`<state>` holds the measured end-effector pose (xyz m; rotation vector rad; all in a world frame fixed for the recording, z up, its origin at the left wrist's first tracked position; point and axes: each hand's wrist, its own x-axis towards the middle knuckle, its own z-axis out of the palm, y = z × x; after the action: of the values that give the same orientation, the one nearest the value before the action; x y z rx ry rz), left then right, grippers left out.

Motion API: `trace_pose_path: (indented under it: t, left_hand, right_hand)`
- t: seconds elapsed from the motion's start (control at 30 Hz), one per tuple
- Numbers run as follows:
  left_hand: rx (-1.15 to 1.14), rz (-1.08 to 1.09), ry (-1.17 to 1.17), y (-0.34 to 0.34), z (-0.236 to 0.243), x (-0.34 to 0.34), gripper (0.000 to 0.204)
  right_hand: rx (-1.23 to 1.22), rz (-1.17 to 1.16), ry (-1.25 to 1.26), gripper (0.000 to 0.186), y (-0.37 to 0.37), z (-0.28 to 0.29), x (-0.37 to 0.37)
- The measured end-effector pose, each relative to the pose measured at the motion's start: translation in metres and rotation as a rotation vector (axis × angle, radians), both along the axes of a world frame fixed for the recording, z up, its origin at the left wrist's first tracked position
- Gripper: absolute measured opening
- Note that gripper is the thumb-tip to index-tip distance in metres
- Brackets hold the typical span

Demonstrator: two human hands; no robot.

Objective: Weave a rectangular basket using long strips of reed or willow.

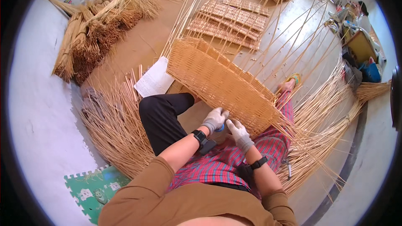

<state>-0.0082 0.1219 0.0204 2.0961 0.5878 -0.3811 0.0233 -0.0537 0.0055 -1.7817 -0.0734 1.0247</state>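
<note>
A long, narrow wicker basket [222, 84] rests tilted across my lap, its woven side facing me and long loose strands standing up from its far rim. At its near lower edge is my gloved left hand [215, 119], fingers curled, with a small blue piece [220, 128] showing under it; what that belongs to is hidden. Just to its right, my gloved right hand [238, 133] has its fingers bent against the same edge of the basket. The two hands nearly touch. Their fingertips are partly hidden.
Bundles of straw-like stalks [94, 33] lean at the upper left. Loose strands lie beside my left knee [115, 121] and to my right [322, 142]. Flat woven panels [234, 21] lie on the floor beyond the basket, near a white sheet [153, 79]. A green foam mat [98, 188] is at lower left.
</note>
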Motion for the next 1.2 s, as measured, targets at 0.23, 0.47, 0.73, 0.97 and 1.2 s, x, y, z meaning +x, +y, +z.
trace_pose_path:
  t: [0.23,0.47,0.73,0.97,1.2]
  left_hand:
    - [-0.836,0.479,-0.562,-0.023,-0.056,0.002,0.024]
    - [0.140,0.055,-0.308,0.003,0.008,-0.001,0.036]
    - [-0.591,-0.048,-0.220,0.020,0.003,0.020,0.032]
    - [-0.440,0.013,-0.136,0.159,0.073,0.075,0.023]
    - [-0.657,0.757,-0.452,0.379,0.070,0.106,0.009]
  right_hand:
    - [0.327,-0.520,0.508,0.066,0.061,0.009,-0.021]
    - [0.087,-0.239,-0.319,0.049,0.016,-0.012,-0.007]
    - [-0.007,0.072,-0.797,0.060,0.027,0.049,0.039]
    - [-0.394,0.331,-1.085,0.035,-0.009,0.134,0.127]
    - [-0.694,0.123,-0.744,0.027,-0.201,0.157,0.211]
